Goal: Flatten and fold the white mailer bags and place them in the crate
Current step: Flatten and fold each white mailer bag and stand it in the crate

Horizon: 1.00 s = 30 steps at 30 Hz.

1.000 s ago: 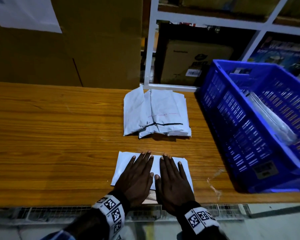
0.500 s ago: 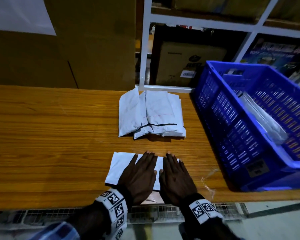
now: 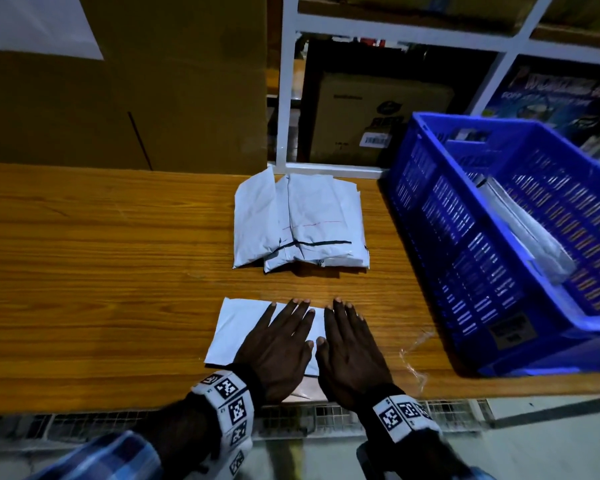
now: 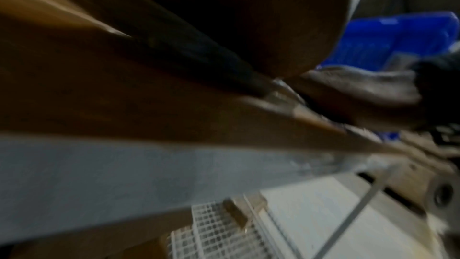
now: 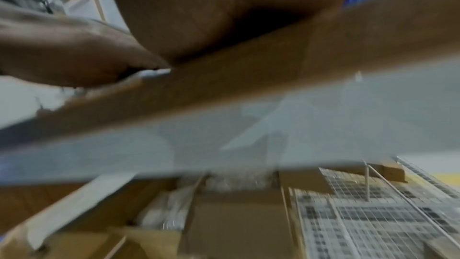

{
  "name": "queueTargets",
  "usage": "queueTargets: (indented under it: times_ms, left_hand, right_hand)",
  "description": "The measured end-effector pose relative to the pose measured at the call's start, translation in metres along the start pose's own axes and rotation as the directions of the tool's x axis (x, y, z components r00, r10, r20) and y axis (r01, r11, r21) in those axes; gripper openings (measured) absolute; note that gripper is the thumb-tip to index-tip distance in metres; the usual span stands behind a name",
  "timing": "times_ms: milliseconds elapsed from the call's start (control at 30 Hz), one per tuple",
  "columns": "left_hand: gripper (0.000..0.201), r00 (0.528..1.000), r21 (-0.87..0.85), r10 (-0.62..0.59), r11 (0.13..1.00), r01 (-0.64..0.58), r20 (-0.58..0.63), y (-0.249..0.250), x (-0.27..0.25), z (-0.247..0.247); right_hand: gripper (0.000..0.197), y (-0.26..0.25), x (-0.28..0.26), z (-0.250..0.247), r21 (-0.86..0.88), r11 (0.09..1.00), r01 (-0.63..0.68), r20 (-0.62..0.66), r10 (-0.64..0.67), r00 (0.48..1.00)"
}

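Note:
A white mailer bag [image 3: 238, 329] lies flat near the front edge of the wooden table [image 3: 84, 271]. My left hand [image 3: 278, 344] presses on it with straight, spread fingers. Beside it my right hand [image 3: 350, 344] lies flat, fingers straight, covering the bag's right part. A pile of folded white mailer bags [image 3: 300, 223] sits farther back in the middle. The blue crate [image 3: 465, 244] stands at the right with white bags [image 3: 527, 237] inside. Both wrist views are blurred; they show my palms low over the table edge.
A scrap of clear plastic film [image 3: 414, 351] lies on the table just right of my right hand. Cardboard boxes [image 3: 136, 84] and a white shelf frame [image 3: 286, 91] stand behind the table. A wire mesh rack [image 3: 326, 417] runs below the front edge.
The right part of the bag, visible a second ago beyond my right hand, is now hidden under it. Both hands stay flat on the bag.

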State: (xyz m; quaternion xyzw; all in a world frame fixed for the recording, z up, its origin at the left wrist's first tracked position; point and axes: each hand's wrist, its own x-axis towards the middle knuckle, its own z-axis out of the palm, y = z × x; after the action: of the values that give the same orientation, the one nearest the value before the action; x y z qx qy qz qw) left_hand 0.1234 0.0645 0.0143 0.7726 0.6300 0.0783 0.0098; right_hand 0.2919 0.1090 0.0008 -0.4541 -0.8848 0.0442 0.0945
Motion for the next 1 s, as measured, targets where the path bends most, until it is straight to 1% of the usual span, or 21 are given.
queueTargets:
  times_ms: [67, 133, 200, 333, 600, 900, 1000]
  left_hand:
    - [0.059, 0.998, -0.023, -0.048, 0.999, 0.047, -0.030, -0.006, 0.000, -0.007]
    - [0.058, 0.995, -0.034, -0.088, 0.996, 0.087, -0.043, -0.017, -0.002, -0.013]
    - [0.058, 0.995, -0.029, -0.100, 0.995, 0.099, -0.027, -0.031, -0.009, -0.014]
    - [0.066, 0.994, -0.041, -0.110, 0.993, 0.111, 0.026, -0.045, -0.022, -0.009]
    - [0.056, 0.992, -0.069, -0.117, 0.991, 0.114, -0.050, -0.041, -0.027, 0.003]
    - [0.057, 0.991, -0.050, -0.129, 0.990, 0.130, 0.015, -0.043, -0.026, 0.004]
    - [0.056, 0.990, -0.052, -0.142, 0.988, 0.142, 0.013, -0.043, -0.028, 0.003]
  right_hand:
    - [0.067, -0.007, 0.006, -0.008, -0.010, 1.000, 0.008, -0.002, -0.008, 1.000]
    - [0.061, -0.019, 0.016, -0.016, -0.002, 1.000, 0.029, -0.023, -0.029, 0.999]
    - [0.057, -0.034, 0.025, -0.018, 0.006, 0.999, 0.050, -0.033, -0.050, 0.998]
    - [0.058, -0.049, 0.028, -0.005, 0.003, 0.996, 0.086, 0.035, -0.086, 0.996]
    - [0.058, -0.050, 0.023, 0.005, -0.008, 0.998, 0.069, 0.071, -0.068, 0.995]
    - [0.058, -0.048, 0.024, 0.000, -0.008, 0.997, 0.077, 0.130, -0.075, 0.989]
    - [0.063, -0.035, 0.017, -0.003, -0.022, 1.000, 0.008, 0.140, -0.005, 0.990]
